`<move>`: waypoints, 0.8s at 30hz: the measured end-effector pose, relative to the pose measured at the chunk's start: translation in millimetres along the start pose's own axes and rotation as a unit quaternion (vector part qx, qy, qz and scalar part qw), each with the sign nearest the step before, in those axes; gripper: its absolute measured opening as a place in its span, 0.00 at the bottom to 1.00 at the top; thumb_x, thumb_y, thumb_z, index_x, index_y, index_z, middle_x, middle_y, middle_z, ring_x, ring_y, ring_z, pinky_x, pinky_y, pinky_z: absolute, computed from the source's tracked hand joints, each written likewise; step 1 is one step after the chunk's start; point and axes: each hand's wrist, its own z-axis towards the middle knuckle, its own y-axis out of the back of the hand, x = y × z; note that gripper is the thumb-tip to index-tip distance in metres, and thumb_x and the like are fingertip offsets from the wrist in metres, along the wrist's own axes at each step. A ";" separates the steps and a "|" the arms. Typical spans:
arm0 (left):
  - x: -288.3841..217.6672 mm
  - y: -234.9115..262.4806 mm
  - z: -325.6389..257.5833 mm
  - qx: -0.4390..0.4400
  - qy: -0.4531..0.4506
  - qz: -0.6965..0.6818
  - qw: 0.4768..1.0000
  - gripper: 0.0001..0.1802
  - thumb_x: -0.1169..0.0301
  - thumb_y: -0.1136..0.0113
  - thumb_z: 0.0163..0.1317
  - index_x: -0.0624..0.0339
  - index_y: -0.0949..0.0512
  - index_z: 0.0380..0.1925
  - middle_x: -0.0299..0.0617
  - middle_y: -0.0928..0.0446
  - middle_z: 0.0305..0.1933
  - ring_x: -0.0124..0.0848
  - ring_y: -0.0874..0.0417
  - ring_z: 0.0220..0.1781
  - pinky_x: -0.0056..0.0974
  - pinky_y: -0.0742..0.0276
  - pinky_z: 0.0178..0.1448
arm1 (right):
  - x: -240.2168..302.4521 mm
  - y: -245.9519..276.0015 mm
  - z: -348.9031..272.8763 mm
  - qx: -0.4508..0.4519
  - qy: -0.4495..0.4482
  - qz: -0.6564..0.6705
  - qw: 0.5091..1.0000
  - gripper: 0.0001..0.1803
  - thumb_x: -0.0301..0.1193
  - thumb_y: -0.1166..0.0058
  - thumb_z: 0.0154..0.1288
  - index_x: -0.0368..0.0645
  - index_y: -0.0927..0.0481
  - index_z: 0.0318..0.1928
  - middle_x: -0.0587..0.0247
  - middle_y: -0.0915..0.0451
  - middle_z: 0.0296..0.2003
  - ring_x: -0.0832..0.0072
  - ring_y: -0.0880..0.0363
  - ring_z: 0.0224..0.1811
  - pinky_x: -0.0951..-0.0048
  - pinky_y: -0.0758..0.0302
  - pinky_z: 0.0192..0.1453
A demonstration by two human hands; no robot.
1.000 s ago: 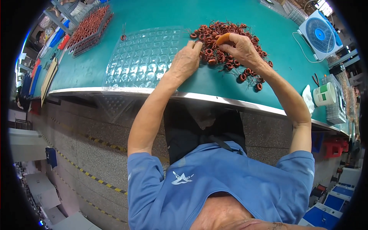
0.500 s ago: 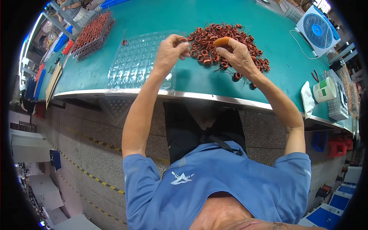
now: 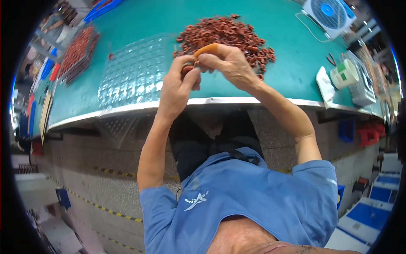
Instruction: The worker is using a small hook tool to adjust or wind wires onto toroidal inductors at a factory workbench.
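My left hand point(image 3: 179, 82) and my right hand point(image 3: 226, 63) meet above the near edge of a green table point(image 3: 287, 78), fingertips together around a small reddish-brown ring part point(image 3: 188, 68). An orange cot covers my right forefinger point(image 3: 206, 49). Just behind the hands lies a heap of several reddish-brown ring parts point(image 3: 226, 36). A clear plastic blister tray point(image 3: 133, 74) with many small pockets lies to the left of the hands and hangs over the table edge.
A dark tray of the same ring parts point(image 3: 76, 53) sits at the far left. A white desk fan point(image 3: 327, 12) stands at the back right, with a white and green tape roll point(image 3: 344, 73) and a white packet point(image 3: 325, 86) near the right edge.
Both hands have drawn back from the heap toward me and come together. My left hand left the tray area and now pinches a ring part with my right.
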 end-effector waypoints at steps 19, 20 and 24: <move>26.0 -32.1 -11.0 -0.180 -0.182 0.251 0.934 0.12 0.78 0.44 0.63 0.64 0.28 0.46 0.53 0.21 0.37 0.49 0.17 0.38 0.45 0.21 0.40 | 11.8 -35.4 -37.0 -0.162 0.406 -0.436 0.786 0.09 0.20 0.34 0.46 0.35 0.19 0.32 0.60 0.20 0.36 0.64 0.21 0.40 0.64 0.27 0.45; 25.3 -32.6 -9.9 -0.172 -0.181 0.230 0.941 0.11 0.77 0.44 0.63 0.64 0.28 0.46 0.53 0.21 0.37 0.49 0.17 0.38 0.45 0.21 0.40 | 9.8 -34.2 -36.9 -0.172 0.400 -0.431 0.791 0.10 0.20 0.35 0.45 0.36 0.19 0.31 0.61 0.21 0.36 0.64 0.21 0.41 0.63 0.27 0.46; 15.0 -27.9 -14.7 -0.138 -0.138 0.197 0.961 0.11 0.78 0.44 0.63 0.64 0.28 0.46 0.53 0.21 0.37 0.50 0.17 0.39 0.45 0.21 0.40 | 19.6 -28.3 -35.5 -0.212 0.196 -0.296 0.910 0.06 0.20 0.36 0.50 0.35 0.19 0.31 0.57 0.21 0.32 0.59 0.22 0.36 0.65 0.25 0.38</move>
